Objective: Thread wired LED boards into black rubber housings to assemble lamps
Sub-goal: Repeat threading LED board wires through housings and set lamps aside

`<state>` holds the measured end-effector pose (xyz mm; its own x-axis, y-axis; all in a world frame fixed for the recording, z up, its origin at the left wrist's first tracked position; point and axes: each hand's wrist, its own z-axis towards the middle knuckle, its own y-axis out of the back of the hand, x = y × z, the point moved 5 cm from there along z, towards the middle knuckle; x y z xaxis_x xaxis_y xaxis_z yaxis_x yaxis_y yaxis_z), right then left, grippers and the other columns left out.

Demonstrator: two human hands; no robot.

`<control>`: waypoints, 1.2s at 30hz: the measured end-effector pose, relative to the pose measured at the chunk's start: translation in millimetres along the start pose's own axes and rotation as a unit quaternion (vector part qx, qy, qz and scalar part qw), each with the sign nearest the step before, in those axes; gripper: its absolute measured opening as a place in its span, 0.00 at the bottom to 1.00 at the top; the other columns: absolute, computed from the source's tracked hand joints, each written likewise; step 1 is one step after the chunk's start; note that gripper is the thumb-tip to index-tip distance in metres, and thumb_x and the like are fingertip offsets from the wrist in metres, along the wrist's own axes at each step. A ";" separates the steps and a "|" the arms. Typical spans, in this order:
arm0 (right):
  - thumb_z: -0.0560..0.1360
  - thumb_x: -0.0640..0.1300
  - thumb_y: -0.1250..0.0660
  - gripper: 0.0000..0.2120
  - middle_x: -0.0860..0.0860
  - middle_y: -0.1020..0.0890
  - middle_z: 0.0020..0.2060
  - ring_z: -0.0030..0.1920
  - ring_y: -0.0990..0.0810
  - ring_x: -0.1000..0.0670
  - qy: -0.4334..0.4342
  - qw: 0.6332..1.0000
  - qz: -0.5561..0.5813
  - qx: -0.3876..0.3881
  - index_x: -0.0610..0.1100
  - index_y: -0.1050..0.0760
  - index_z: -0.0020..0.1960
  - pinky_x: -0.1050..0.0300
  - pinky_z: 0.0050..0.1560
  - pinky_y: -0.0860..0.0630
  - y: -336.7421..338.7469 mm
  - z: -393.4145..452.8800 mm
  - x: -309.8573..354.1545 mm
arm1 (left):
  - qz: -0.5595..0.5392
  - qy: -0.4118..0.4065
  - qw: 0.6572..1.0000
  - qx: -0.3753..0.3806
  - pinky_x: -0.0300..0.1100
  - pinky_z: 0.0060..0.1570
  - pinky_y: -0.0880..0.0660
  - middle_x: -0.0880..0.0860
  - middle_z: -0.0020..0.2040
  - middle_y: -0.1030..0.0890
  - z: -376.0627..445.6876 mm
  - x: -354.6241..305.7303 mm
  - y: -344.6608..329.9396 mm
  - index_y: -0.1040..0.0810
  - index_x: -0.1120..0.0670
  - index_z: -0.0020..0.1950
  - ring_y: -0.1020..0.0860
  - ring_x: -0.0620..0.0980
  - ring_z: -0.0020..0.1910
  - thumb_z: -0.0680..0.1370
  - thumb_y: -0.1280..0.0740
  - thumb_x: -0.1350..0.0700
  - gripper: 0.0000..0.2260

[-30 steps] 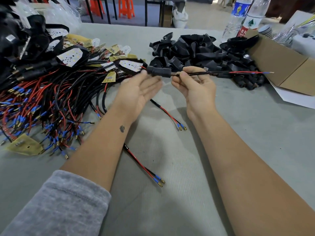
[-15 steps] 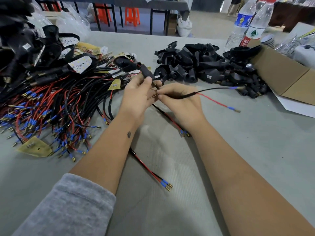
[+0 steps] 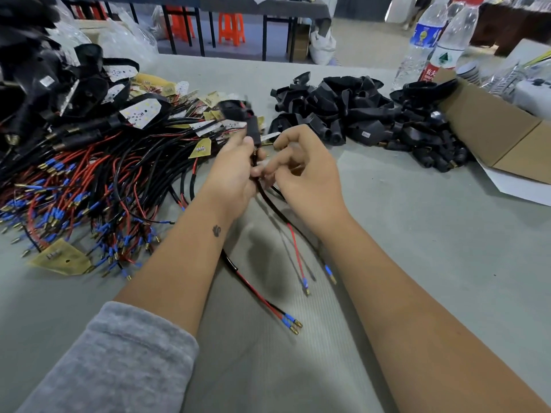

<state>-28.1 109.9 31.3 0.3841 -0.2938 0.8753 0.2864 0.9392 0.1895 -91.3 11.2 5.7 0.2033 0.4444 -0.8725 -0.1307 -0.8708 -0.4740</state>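
Observation:
My left hand [image 3: 235, 174] grips the neck of a black rubber housing [image 3: 238, 113], which is held above the table and blurred by motion. The housing's black cable [image 3: 269, 204] runs down out of that grip and splits into a red wire [image 3: 296, 251] and a black wire with blue terminals. My right hand [image 3: 307, 174] is right beside the left, its fingers curled at the cable just below the housing neck. Whether they pinch the cable is hidden by blur.
A heap of wired LED boards [image 3: 89, 174] and finished lamps covers the left of the grey table [image 3: 417, 263]. Empty black housings [image 3: 357, 117] are piled at the back right, by a cardboard box [image 3: 492, 126] and two water bottles [image 3: 429, 40]. A loose cable [image 3: 256, 293] lies between my forearms.
The cable tail has swung from pointing right to hanging down toward me. My left hand has closed round the housing neck, and my right hand has slid up to it.

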 end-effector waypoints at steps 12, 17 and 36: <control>0.77 0.42 0.37 0.04 0.47 0.24 0.38 0.34 0.24 0.49 -0.162 0.954 0.082 -0.239 0.48 0.30 0.44 0.57 0.33 0.26 58.4 8.9 -35.8 | 0.234 0.078 0.952 0.180 0.30 0.19 0.46 0.49 0.30 0.30 -21.9 20.2 -24.3 0.24 0.47 0.54 0.42 0.41 0.22 0.85 0.46 0.57 0.11; 0.76 0.51 0.33 0.09 0.49 0.21 0.38 0.33 0.22 0.48 -0.206 0.940 0.053 -0.267 0.48 0.31 0.44 0.49 0.40 0.20 66.9 10.7 -47.4 | 0.305 0.033 0.931 0.198 0.31 0.19 0.45 0.50 0.32 0.30 -22.7 21.2 -28.0 0.23 0.49 0.61 0.41 0.41 0.22 0.84 0.45 0.58 0.12; 0.75 0.33 0.37 0.05 0.44 0.21 0.39 0.37 0.21 0.45 -0.245 0.895 0.296 -0.228 0.40 0.25 0.48 0.50 0.45 0.20 76.0 15.7 -51.9 | 0.280 0.028 0.948 0.151 0.32 0.20 0.46 0.49 0.28 0.30 -18.0 17.9 -22.6 0.20 0.48 0.52 0.42 0.42 0.21 0.84 0.44 0.58 0.13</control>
<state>-40.1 199.4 7.3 0.1890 0.4491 0.8733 0.5315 0.7010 -0.4755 -67.2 35.1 2.9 0.0707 -0.0887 -0.9936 -0.5032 -0.8632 0.0413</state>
